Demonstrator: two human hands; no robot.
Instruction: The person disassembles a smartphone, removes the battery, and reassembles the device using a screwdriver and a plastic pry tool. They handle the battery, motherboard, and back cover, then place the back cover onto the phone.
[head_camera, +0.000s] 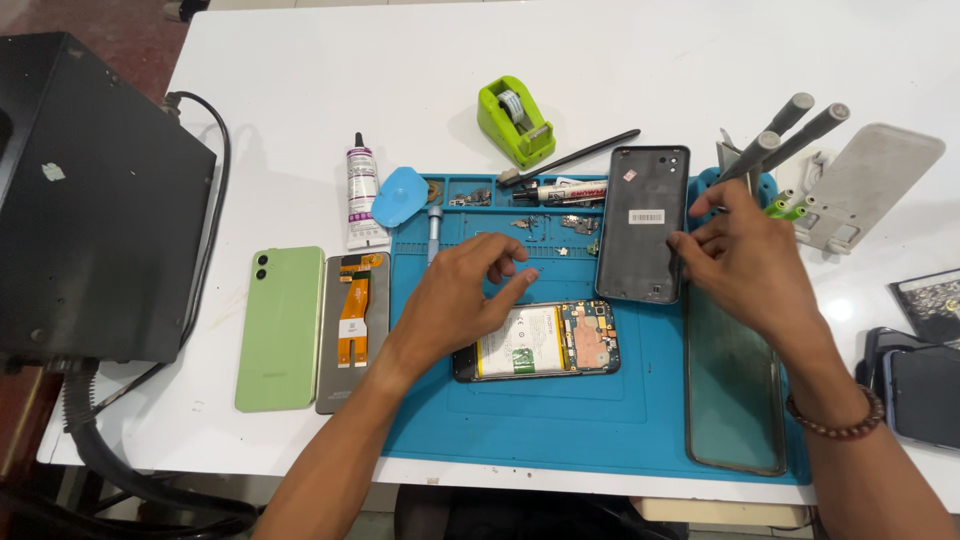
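- Covering most of the view, a white table (300, 80) carries all items; a black equipment box (90, 200) sits at its left edge, with a thick black cable (205, 190) running down beside it.
- A blue work mat (560, 420) lies at the table's front centre, with small parts in its upper tray slots.
- A glass screen panel (735, 400) rests on the mat's right side.
- A green phone back (280, 328) lies left of the mat, with a display unit with orange flex cable (352, 330) just beside it.
- A dark rear cover (642, 225) lies on the mat, inner face up.
- An opened phone (545, 340) rests mid-mat, battery and circuit board exposed.
- Right hand (745, 260) sits at the rear cover's right edge, fingertips touching it, loosely curled, not grasping.
- Left hand (465, 300) is above the opened phone's left end, fingers pinched together; what they hold, if anything, cannot be told.
- A green tape dispenser (513, 122) stands behind the mat.
- A glue tube (362, 195) and blue pick (400, 196) lie at the mat's upper left corner.
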